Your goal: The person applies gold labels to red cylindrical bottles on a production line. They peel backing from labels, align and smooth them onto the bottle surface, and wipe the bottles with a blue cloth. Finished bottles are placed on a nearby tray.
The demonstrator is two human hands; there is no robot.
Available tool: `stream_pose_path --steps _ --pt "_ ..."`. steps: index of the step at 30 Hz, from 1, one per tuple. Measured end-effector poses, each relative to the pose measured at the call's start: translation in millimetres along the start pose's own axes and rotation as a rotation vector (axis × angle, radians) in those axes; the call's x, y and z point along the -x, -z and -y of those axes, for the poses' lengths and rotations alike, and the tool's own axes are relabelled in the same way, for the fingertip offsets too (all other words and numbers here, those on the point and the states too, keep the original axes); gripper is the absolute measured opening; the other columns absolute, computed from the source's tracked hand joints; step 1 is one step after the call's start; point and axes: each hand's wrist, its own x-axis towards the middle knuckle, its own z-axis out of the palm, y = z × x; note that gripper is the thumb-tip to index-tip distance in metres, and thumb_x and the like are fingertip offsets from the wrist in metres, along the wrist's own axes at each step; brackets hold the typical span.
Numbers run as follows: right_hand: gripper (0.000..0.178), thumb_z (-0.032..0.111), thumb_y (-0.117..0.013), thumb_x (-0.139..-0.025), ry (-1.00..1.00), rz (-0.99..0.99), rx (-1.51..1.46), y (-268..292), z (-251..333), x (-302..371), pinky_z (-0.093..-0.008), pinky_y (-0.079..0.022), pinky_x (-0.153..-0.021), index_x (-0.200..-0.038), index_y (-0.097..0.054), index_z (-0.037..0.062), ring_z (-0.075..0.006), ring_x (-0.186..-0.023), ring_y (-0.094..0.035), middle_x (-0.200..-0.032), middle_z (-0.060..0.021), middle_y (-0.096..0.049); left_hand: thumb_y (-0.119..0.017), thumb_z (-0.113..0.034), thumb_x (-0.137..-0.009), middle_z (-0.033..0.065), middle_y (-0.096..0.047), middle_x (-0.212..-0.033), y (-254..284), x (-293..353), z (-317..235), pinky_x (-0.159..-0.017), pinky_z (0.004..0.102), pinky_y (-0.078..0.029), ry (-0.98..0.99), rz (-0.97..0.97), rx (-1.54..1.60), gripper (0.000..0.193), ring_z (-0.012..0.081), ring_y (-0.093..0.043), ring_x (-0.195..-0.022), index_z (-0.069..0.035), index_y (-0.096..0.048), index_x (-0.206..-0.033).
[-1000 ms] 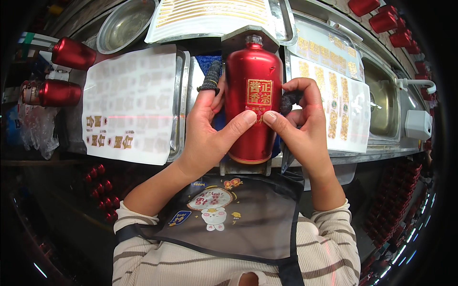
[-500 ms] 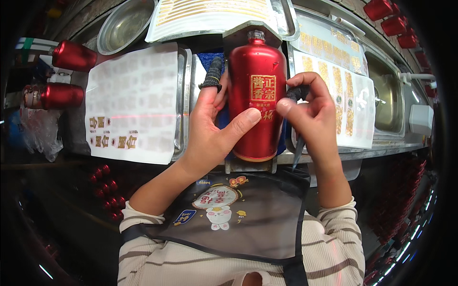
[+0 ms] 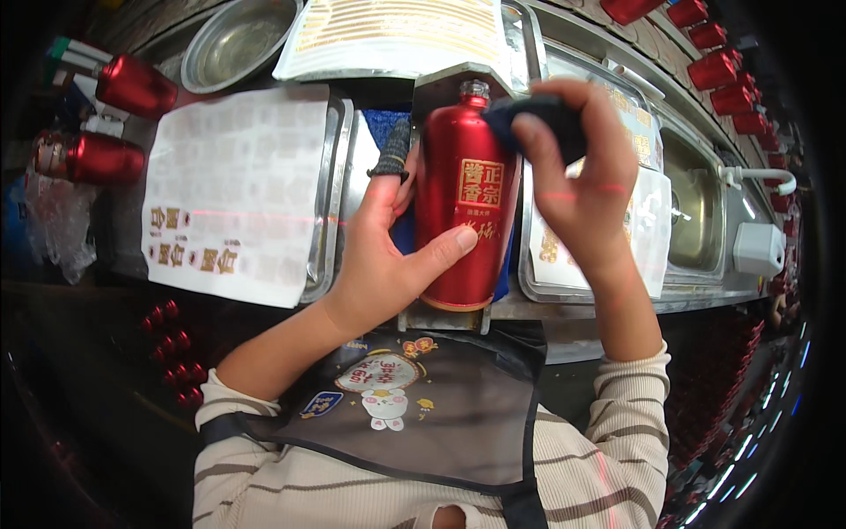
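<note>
A glossy red bottle (image 3: pixel 458 256) with a gold square label and gold writing lies on its back in a metal cradle (image 3: pixel 454 85), its neck pointing away from me. My left hand (image 3: pixel 374 238) grips its left side, thumb across the front below the label. A dark knitted cover (image 3: pixel 392 157) sits on a finger of that hand. Up at the bottle's right shoulder, my right hand (image 3: pixel 586 167) pinches a dark blue cloth (image 3: pixel 538 123), blurred by motion. The cloth overlaps the shoulder in view; whether it presses there I cannot tell.
On the left, a sheet of gold stickers (image 3: pixel 238 194) lies over a metal tray. More gold sticker sheets (image 3: pixel 648 220) lie on the right, beside a sink (image 3: pixel 692 212). A metal bowl (image 3: pixel 238 48) stands at the back left. Other red bottles (image 3: pixel 106 159) stand around.
My right hand has risen from beside the label to the bottle's shoulder, bringing the dark cloth up. My left hand keeps its hold. The whole view has shifted slightly.
</note>
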Motion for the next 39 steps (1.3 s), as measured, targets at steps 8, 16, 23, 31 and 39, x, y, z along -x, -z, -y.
stream_pose_path --steps 8,16,23,31,39 --pt "0.035 -0.002 -0.078 -0.07 0.312 0.472 -0.113 1.9 25.7 19.3 -0.0338 -0.049 -0.06 -0.102 -0.071 0.0095 -0.0221 -0.066 -0.061 -0.089 -0.0082 -0.07 -0.042 -0.009 -0.098 0.0231 -0.031 -0.159 6.5 3.2 -4.4 -0.117 0.0373 -0.028 0.036 0.002 0.376 0.052 0.0236 -0.036 -0.143 0.012 -0.031 -0.145" --pt "0.022 0.003 -0.081 -0.073 0.164 0.323 -0.051 8.3 22.7 39.4 -0.0288 -0.05 -0.055 -0.091 -0.069 0.0057 -0.0176 -0.06 -0.059 -0.072 -0.0048 -0.062 -0.038 -0.015 -0.103 0.0235 -0.03 -0.159 7.6 6.0 8.2 -0.118 0.0369 -0.027 0.023 0.009 0.375 0.05 0.0245 -0.035 -0.144 0.012 -0.031 -0.144" --pt "0.027 0.002 -0.079 -0.075 0.454 0.303 -0.102 15.4 20.3 63.5 -0.0299 -0.048 -0.056 -0.101 -0.071 0.0055 -0.0194 -0.063 -0.06 -0.081 -0.006 -0.065 -0.075 -0.025 -0.079 0.0298 -0.006 -0.162 16.7 28.3 -20.7 -0.12 0.0511 -0.011 -0.062 0.205 -0.304 0.109 0.0407 -0.009 -0.151 0.006 -0.005 -0.156" --pt "0.031 0.004 -0.079 -0.077 0.083 0.359 -0.192 33.7 31.7 71.8 -0.033 -0.05 -0.061 -0.106 -0.069 0.0047 -0.0222 -0.074 -0.062 -0.089 -0.0098 -0.065 -0.088 -0.033 -0.07 0.0331 -0.016 -0.16 -9.7 34.0 4.8 -0.116 0.066 -0.008 -0.382 0.067 -0.812 0.128 0.0499 -0.022 -0.147 0.0 -0.001 -0.158" --pt "0.008 0.012 -0.066 -0.091 -0.942 0.066 -0.688 23.1 -19.1 83.2 -0.0179 -0.039 -0.061 -0.091 -0.062 0.005 -0.0024 -0.064 -0.049 -0.078 0.0029 -0.059 -0.083 -0.037 -0.075 0.0266 -0.011 -0.163 24.0 36.1 18.3 -0.116 0.0666 -0.003 -0.329 0.165 -0.859 0.113 0.0432 -0.015 -0.151 -0.005 -0.013 -0.158"
